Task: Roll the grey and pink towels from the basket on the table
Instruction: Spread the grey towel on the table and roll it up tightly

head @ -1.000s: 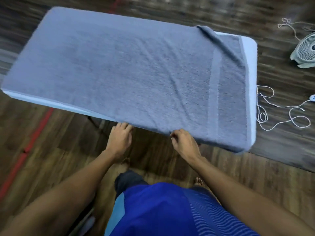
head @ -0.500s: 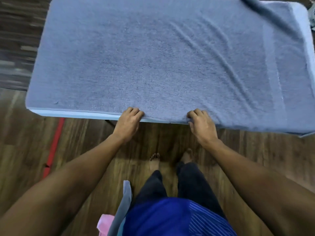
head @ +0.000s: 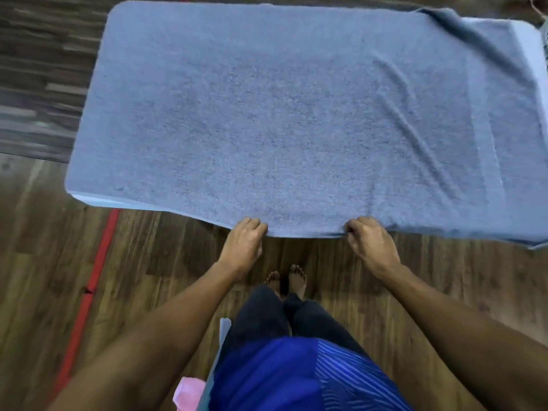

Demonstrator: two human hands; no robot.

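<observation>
A grey towel [head: 296,114] lies spread flat over nearly the whole white table [head: 527,40], with a folded-over corner at the far right and a few creases on the right half. My left hand [head: 244,243] pinches the towel's near edge, fingers curled round it. My right hand [head: 370,241] grips the same edge a little to the right. The edge hangs slightly past the table's front between the two hands. A pink towel [head: 188,393] shows at the bottom, beside my left hip, partly hidden by my body.
A basket rim [head: 224,330] shows next to the pink towel behind my left leg. A red tape line [head: 92,292] runs along the wooden floor on the left. My bare feet [head: 286,280] stand just short of the table's front.
The view has shifted so the table sits further right and more fully in frame. Both hands have curled tighter on the towel's near edge and drawn it slightly over the table's front.
</observation>
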